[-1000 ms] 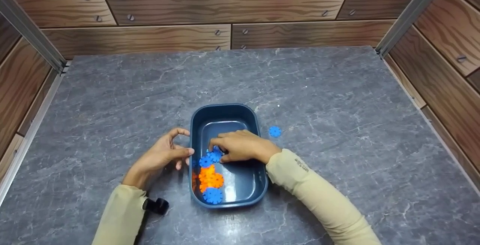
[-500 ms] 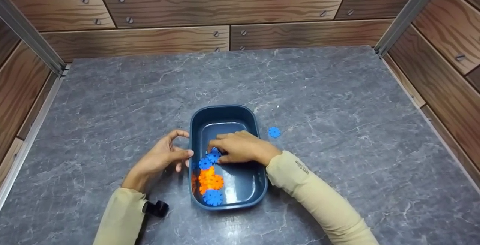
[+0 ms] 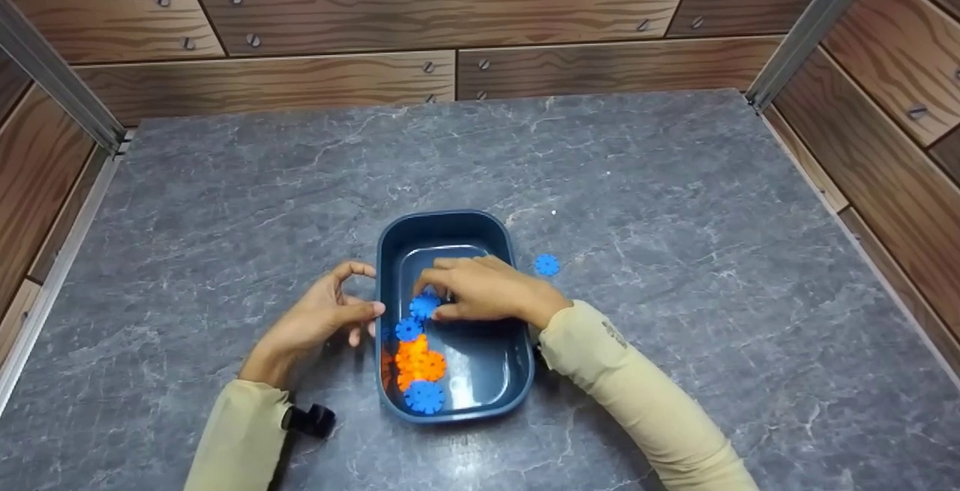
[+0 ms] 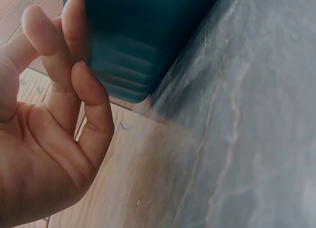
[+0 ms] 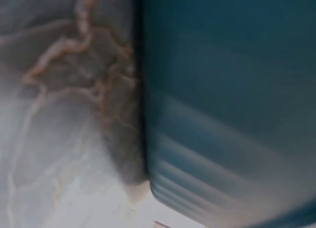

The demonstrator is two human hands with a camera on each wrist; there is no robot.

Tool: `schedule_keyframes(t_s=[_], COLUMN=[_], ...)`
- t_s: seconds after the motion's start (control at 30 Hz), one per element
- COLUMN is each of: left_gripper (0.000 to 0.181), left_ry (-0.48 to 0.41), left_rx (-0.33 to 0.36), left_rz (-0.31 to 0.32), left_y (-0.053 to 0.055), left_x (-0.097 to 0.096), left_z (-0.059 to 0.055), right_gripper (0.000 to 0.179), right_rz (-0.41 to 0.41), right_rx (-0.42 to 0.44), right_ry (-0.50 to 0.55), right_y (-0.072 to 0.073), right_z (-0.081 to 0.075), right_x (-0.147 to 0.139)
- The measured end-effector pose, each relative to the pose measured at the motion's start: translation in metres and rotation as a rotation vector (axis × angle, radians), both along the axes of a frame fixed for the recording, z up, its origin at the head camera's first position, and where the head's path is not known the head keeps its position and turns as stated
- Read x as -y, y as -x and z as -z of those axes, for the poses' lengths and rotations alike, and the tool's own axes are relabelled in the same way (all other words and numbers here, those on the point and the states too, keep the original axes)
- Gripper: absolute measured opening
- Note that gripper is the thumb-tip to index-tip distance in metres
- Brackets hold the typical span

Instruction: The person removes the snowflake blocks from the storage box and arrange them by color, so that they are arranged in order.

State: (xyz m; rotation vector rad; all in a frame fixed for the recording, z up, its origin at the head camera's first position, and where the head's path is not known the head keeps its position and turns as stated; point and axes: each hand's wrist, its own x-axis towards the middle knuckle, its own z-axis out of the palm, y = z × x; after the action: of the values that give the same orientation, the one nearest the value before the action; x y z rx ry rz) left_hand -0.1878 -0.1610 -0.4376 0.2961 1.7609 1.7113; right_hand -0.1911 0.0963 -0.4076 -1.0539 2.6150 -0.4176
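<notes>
In the head view, my right hand (image 3: 484, 290) reaches into a dark blue rectangular bin (image 3: 521, 386). Its thumb and fingers pinch a blue notched plastic disc (image 3: 424, 306) near the bin's left side. Beside the left wall lie another blue notched disc (image 3: 409, 329), a cluster of orange notched discs (image 3: 417, 362) and a blue disc (image 3: 424, 397) at the front. My left hand (image 3: 322, 312) stays outside the bin with bent, relaxed fingers, its thumb tip touching the left rim. The left wrist view shows the fingers (image 4: 93, 99) by the bin's outer wall (image 4: 133, 45). The right wrist view shows only the bin wall (image 5: 222, 90) and tabletop.
A single blue notched disc (image 3: 547, 264) lies on the grey marbled table (image 3: 660, 213), just right of the bin. Wood-patterned panels (image 3: 435, 10) surround the table at the back and sides. A black strap-on device (image 3: 311, 421) sits at my left wrist.
My right hand has shifted slightly up and back, and the blue disc between its fingers has turned and moved a little apart from its neighbour. My left hand keeps its place.
</notes>
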Motion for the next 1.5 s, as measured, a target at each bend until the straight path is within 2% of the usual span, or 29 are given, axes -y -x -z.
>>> schedule_keyframes(t_s=[0.37, 0.77, 1.27, 1.5], left_gripper=[0.054, 0.056, 0.054, 0.054], left_ry=[-0.021, -0.003, 0.003, 0.016], left_rx=[-0.007, -0.020, -0.009, -0.013], left_rz=[-0.003, 0.003, -0.004, -0.001], left_y=[0.000, 0.000, 0.000, 0.001], left_x=[0.000, 0.000, 0.000, 0.000], left_z=[0.001, 0.000, 0.000, 0.000], right_gripper=[0.033, 0.032, 0.033, 0.035], right_rz=[0.024, 0.045, 0.111, 0.169], right_rx=[0.029, -0.006, -0.037, -0.037], right_ry=[0.053, 0.158, 0.153, 0.138], right_y=[-0.004, -0.003, -0.001, 0.000], right_z=[-0.015, -0.028, -0.041, -0.044], right_x=[-0.007, -0.024, -0.048, -0.059])
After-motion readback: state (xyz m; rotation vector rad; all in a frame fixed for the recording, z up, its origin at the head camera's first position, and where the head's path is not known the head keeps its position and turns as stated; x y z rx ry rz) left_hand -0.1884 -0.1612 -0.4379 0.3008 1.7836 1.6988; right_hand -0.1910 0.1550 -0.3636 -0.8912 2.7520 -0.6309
